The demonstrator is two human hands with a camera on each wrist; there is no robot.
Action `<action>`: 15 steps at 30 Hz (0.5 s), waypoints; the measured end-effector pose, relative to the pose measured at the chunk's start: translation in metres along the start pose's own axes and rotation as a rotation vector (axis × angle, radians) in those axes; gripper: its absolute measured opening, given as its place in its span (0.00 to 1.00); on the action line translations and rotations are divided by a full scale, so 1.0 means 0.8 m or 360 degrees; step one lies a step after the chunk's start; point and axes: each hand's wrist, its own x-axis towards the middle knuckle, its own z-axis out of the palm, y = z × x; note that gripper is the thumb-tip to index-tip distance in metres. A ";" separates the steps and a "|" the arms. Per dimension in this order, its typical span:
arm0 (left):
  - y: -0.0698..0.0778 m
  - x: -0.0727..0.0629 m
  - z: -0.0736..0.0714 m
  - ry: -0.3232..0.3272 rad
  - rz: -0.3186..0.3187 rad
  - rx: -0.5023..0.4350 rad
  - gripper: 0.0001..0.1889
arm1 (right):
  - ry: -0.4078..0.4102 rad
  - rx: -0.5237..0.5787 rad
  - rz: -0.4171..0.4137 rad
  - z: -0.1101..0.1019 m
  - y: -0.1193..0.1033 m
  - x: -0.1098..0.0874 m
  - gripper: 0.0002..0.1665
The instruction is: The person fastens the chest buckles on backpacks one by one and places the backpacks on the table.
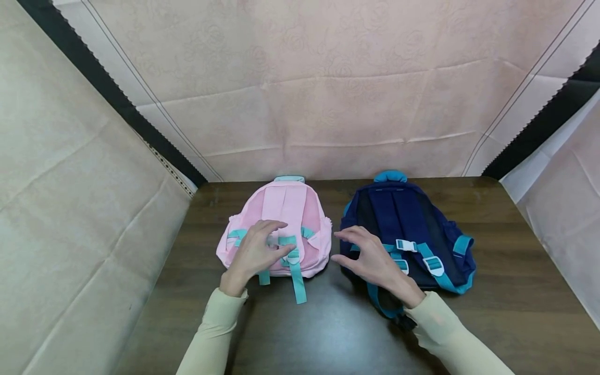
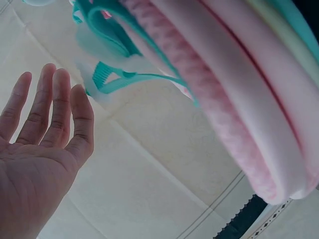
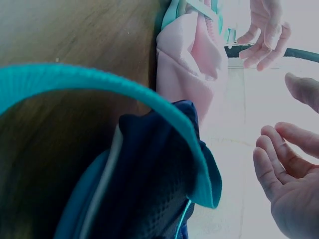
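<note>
A small pink backpack (image 1: 283, 200) with teal straps lies strap side up on the table, left of a navy backpack (image 1: 394, 208) with blue straps and white buckles. Over the pink one's lower half is my left hand (image 1: 260, 247), fingers relaxed and thumb apart, holding nothing. My right hand (image 1: 367, 258) hovers over the navy backpack's left side, fingers spread and loosely bent, also holding nothing. In the left wrist view the left palm (image 2: 40, 164) shows beside the teal straps (image 2: 134, 79). The right wrist view has the right fingers (image 3: 286, 159) apart from the navy bag's blue strap (image 3: 164, 107).
Both bags lie on a dark wooden table (image 1: 183, 312), near its far edge. Pale fabric walls (image 1: 328, 104) with black edging rise behind it and at both sides. A teal strap end (image 1: 298, 286) hangs from the pink bag toward the front.
</note>
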 end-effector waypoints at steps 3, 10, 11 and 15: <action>-0.004 -0.002 -0.002 0.0008 -0.0006 0.0001 0.29 | -0.0005 0.0007 -0.0003 0.003 -0.001 0.002 0.28; -0.014 -0.008 -0.009 0.0012 -0.0054 0.0043 0.30 | -0.0028 0.0010 -0.0001 0.008 -0.002 0.008 0.29; -0.015 -0.008 -0.010 0.0012 -0.0063 0.0055 0.30 | -0.0031 0.0010 -0.0001 0.009 -0.002 0.009 0.29; -0.019 -0.009 -0.014 0.0004 -0.0091 0.0070 0.30 | -0.0036 0.0022 0.0006 0.012 -0.003 0.011 0.29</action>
